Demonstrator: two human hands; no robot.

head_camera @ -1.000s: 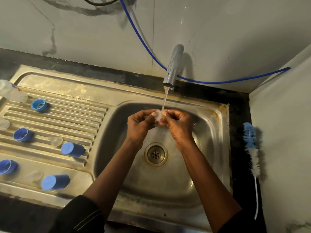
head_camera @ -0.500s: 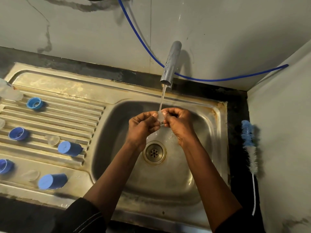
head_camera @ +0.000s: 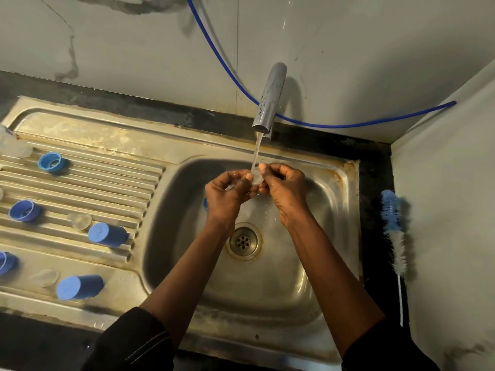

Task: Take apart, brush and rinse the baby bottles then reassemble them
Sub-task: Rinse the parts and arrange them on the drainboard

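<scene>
Both the left hand (head_camera: 226,195) and the right hand (head_camera: 285,188) pinched the small clear teat (head_camera: 257,178) between their fingertips, so it sat squarely between them, equally near each, under the stream (head_camera: 256,151) from the tap (head_camera: 269,100), over the sink (head_camera: 345,183).

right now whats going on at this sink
A person is rinsing a small clear silicone teat under the stream from the grey metal tap, pinching it between the left hand and right hand over the stainless steel sink. Blue plastic screw rings, blue plastic caps and clear round pieces lie apart on the ribbed draining board at the left. The blue and white bottle brush lies on the dark counter at the right, with no hand on it.
</scene>
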